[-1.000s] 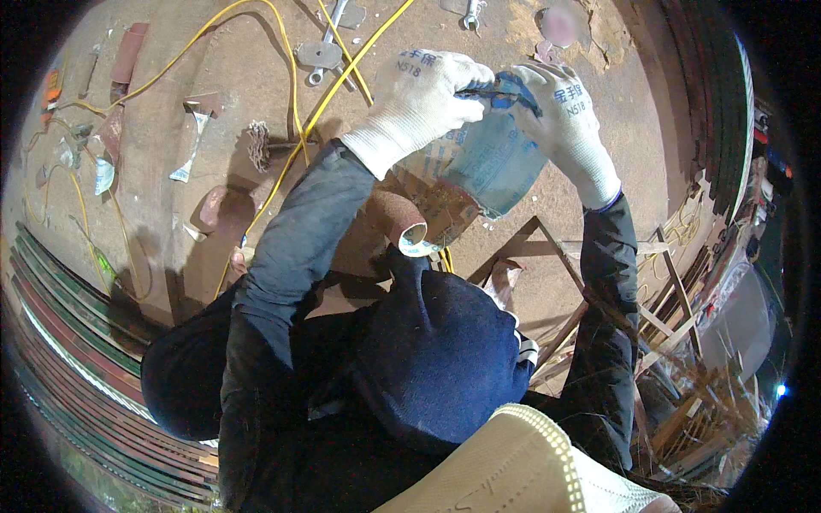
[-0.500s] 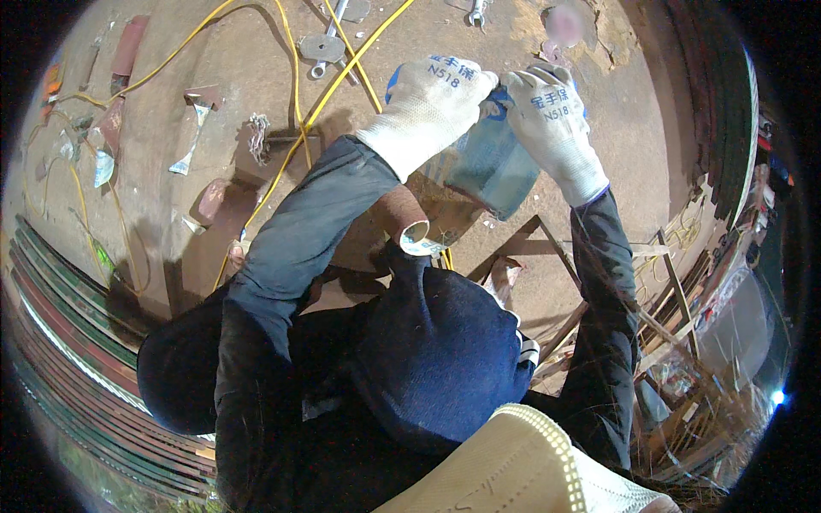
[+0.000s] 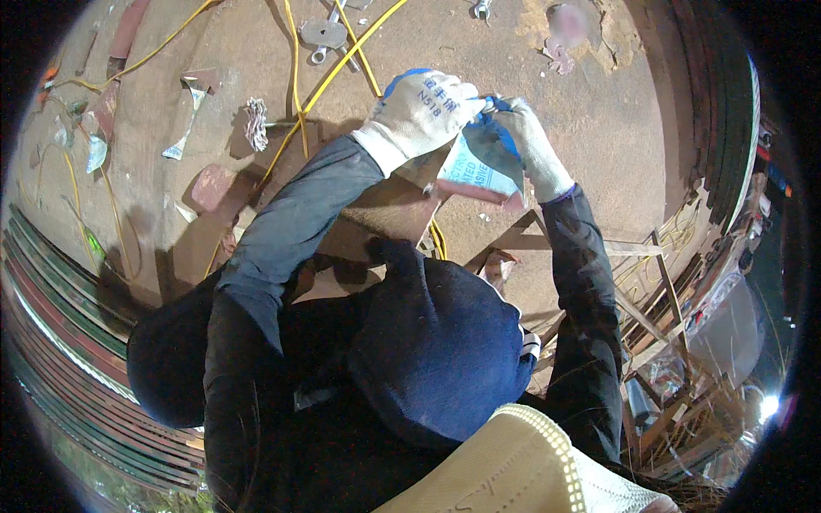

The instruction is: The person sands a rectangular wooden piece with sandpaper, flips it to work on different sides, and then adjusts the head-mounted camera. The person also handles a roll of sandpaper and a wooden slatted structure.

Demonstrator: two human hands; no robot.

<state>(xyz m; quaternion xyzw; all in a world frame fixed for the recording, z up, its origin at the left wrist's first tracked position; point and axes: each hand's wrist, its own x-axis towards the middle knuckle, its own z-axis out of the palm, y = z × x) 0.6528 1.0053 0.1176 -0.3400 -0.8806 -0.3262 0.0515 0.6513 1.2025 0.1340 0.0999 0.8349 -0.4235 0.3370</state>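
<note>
Both my hands wear white knit gloves with blue palms. My left hand (image 3: 425, 111) and my right hand (image 3: 528, 141) meet in front of me, fingertips pinched together at the upper edge of a sheet of sandpaper (image 3: 483, 171). Its printed pale-blue back faces me, and a reddish-brown strip shows along the lower edge. The sheet hangs above the brown floor, bent between the hands. A further part of it, below my left hand, is partly hidden by that hand and sleeve.
Yellow cords (image 3: 329, 85) cross the floor ahead. Left of them lie a crumpled grey bundle (image 3: 256, 125), a reddish pad (image 3: 214, 188) and torn sandpaper scraps (image 3: 195, 111). A metal tool (image 3: 323, 36) lies at the far side. A wooden frame (image 3: 629, 248) stands on the right.
My right hand has moved left and nearer to me, and its wrist has turned. My left hand came slightly nearer too. The curled brown part of the sandpaper no longer shows below it.
</note>
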